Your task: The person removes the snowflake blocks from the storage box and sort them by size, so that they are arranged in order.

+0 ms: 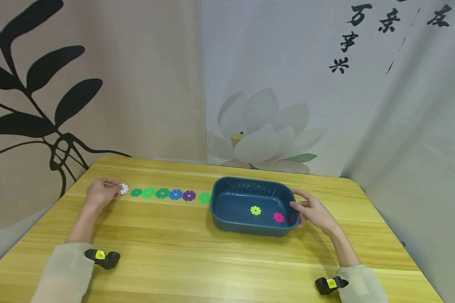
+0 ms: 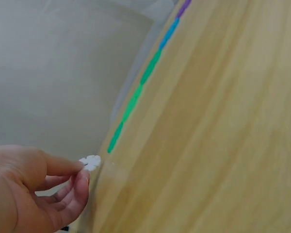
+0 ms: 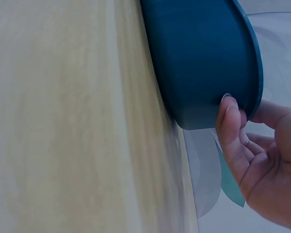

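While pinching a white disc (image 1: pixel 124 189), flower-shaped, by the edge closest to the palm of the left hand (image 1: pixel 101 194), use a light squeeze of thumb against fingers and leave the far edge free. Tilted rather than flat, in the left wrist view; hard to tell whether touching the wooden table (image 1: pixel 155 252). Just right of that pinch, near but apart: a dark green disc (image 1: pixel 136 192), then, farther right in a line, a light green disc (image 1: pixel 148 193), a mid-green disc (image 1: pixel 162 193), a blue disc (image 1: pixel 175 194) and a purple disc (image 1: pixel 188 195). Past a wider gap, a bright green disc (image 1: pixel 204 198), right beside the near end of a dark blue basin (image 1: pixel 235 228). Probably best to level the white disc, line up with the row, lower gently without nudging the dark green neighbour, then part the fingers evenly. With the right hand (image 1: pixel 316 213) grasping the basin's opposite end at the rim, hold steady, so as not to push against the bright green disc. Inside, left of that grasp: a pink disc (image 1: pixel 278 217), then, farther left, a yellow-green disc (image 1: pixel 255 210).
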The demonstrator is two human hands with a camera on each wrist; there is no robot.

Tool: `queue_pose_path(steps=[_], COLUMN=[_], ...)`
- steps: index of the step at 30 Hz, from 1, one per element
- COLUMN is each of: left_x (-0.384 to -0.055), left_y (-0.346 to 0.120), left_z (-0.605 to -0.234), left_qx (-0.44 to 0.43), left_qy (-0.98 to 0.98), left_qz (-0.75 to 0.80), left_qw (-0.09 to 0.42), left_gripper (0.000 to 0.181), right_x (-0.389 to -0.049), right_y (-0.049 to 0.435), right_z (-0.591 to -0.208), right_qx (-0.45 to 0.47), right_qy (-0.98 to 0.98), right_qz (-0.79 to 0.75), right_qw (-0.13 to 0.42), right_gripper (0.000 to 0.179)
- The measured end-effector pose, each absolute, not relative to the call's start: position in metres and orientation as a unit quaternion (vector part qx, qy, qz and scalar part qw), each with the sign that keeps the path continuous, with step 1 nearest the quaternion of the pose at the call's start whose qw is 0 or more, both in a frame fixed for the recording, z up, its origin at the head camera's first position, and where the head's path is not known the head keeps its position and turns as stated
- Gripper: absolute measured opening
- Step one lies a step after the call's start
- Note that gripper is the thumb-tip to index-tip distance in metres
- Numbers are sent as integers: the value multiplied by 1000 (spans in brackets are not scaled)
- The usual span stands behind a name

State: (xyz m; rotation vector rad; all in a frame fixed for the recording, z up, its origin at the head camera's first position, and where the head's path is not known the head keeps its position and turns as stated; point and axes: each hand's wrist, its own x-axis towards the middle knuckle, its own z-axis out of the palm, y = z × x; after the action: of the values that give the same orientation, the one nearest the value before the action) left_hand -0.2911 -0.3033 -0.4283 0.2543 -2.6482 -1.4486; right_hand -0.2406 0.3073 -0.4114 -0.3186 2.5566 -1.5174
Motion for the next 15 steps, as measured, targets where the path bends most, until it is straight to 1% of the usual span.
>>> queue_pose_path(steps=[4,9,15], left_x=[-292,-294,-300], left_y=[-305,-307,-310], left_z=[-433,-436,-439], left_qx=[94,89,91], left_qy=[-876,-884,-896], left_qz=[-469,-455,-432], left_qw=[60,61,45], left_gripper=[28,29,34], right_x=[-241,-241,-242], right_y=[307,307,307], right_z=[-412,-412,-413], right_qx=[-108,-110,-110], right_qy=[848,844,845], right_qz=[-512,-519,-517], right_qw=[78,80,79], right_gripper=[64,64,63])
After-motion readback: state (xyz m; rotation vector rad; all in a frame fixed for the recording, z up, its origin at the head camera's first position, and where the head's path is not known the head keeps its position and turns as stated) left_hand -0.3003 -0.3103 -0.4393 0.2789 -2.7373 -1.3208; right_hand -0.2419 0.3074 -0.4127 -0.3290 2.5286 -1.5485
